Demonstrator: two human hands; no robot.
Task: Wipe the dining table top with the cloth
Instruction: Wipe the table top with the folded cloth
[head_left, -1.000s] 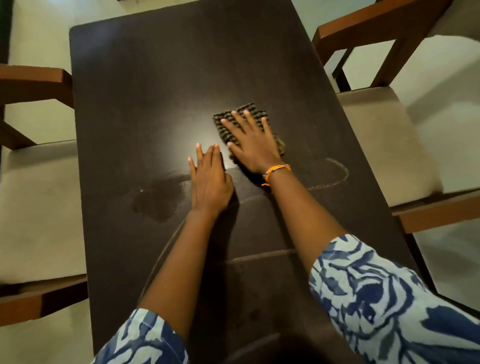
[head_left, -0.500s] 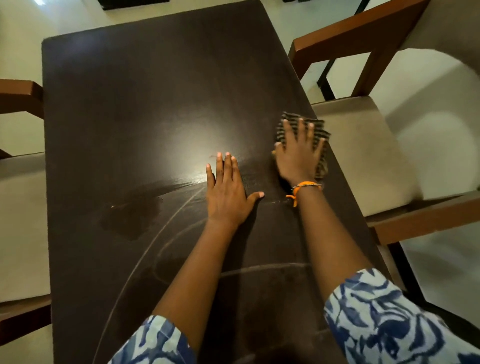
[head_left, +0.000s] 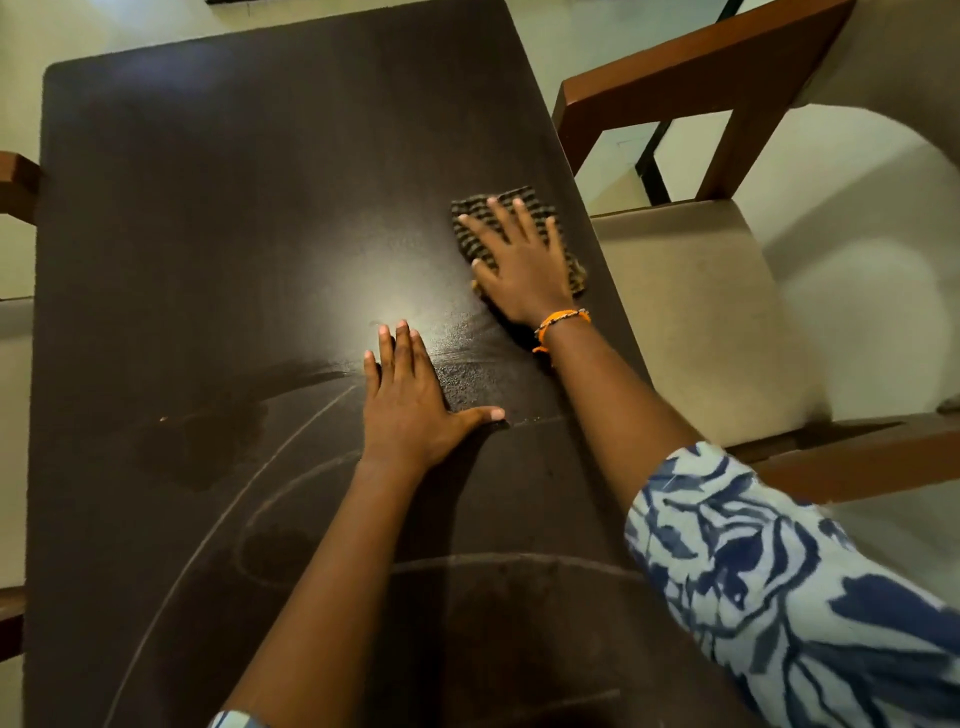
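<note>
The dark brown dining table top (head_left: 234, 208) fills most of the head view. A folded striped brown cloth (head_left: 470, 218) lies flat near the table's right edge. My right hand (head_left: 519, 265), an orange band on its wrist, presses flat on the cloth with fingers spread, hiding most of it. My left hand (head_left: 410, 405) rests palm down on bare wood at the middle, holding nothing. Damp patches and curved wipe streaks (head_left: 208, 441) mark the near left part of the top.
A wooden chair with a beige seat (head_left: 691, 312) stands close against the table's right side, its backrest rail (head_left: 701, 67) at the upper right. Another chair's wooden arm (head_left: 15, 182) shows at the left edge. Pale floor surrounds the table.
My right hand slid the cloth from the table's middle to the right edge, then slightly back inward. My left hand stayed planted, thumb now spread out.
</note>
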